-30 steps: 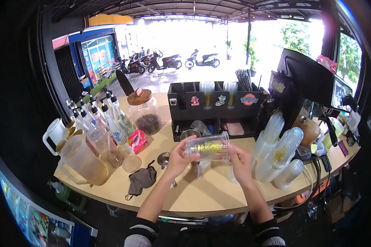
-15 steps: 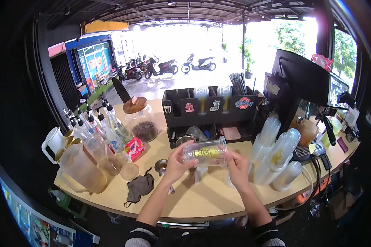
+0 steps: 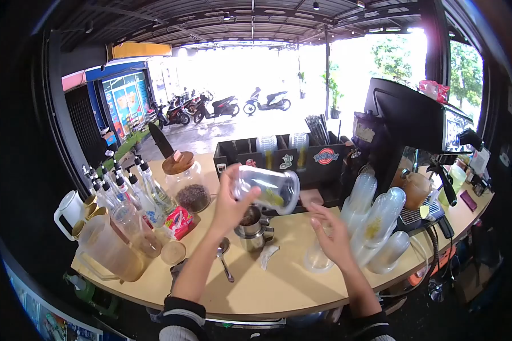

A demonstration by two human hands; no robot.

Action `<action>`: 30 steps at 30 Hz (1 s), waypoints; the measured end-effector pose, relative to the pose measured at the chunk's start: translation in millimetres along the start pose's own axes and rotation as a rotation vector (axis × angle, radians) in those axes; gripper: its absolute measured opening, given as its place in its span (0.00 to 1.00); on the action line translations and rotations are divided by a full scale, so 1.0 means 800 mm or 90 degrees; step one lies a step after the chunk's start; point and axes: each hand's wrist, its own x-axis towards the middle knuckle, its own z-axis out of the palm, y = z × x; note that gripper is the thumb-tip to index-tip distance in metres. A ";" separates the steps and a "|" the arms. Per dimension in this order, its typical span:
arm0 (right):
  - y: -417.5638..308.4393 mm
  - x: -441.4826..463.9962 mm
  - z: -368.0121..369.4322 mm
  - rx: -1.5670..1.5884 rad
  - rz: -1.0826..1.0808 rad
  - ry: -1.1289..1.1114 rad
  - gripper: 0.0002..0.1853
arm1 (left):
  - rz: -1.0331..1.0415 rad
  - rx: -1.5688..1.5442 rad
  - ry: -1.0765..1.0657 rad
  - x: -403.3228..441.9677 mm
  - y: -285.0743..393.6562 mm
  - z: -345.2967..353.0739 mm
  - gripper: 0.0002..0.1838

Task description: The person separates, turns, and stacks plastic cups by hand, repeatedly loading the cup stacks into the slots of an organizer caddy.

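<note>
A clear plastic cup [image 3: 270, 184] with yellow-green print lies nearly sideways in my left hand [image 3: 232, 199], its wide mouth toward the right. My right hand [image 3: 333, 236] is apart from the cup, fingers stretched out and nothing in them. Below the cup a metal coffee dripper [image 3: 252, 228] with dark contents stands on the table. A spoon [image 3: 226, 264] and a crumpled white tissue [image 3: 269, 257] lie beside it. Near my right hand is a round clear plastic piece [image 3: 316, 260], partly hidden, and stacks of upside-down plastic cups [image 3: 374, 224].
A black organizer [image 3: 239, 150] holding cups and straws stands at the back. On the left are pump bottles [image 3: 122, 190], a large pitcher [image 3: 109, 247] and a wood-lidded jar [image 3: 192, 196]. A coffee machine [image 3: 407, 113] stands at the right. The table's curved front edge is close to me.
My right hand has let go of the cup and opened. My left hand has raised the cup, tilting its mouth slightly down. The dripper and spoon show more fully now.
</note>
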 end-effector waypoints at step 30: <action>0.056 -0.019 -0.019 -0.223 0.115 -0.124 0.13 | -0.109 0.519 -0.342 0.296 -0.113 0.137 0.48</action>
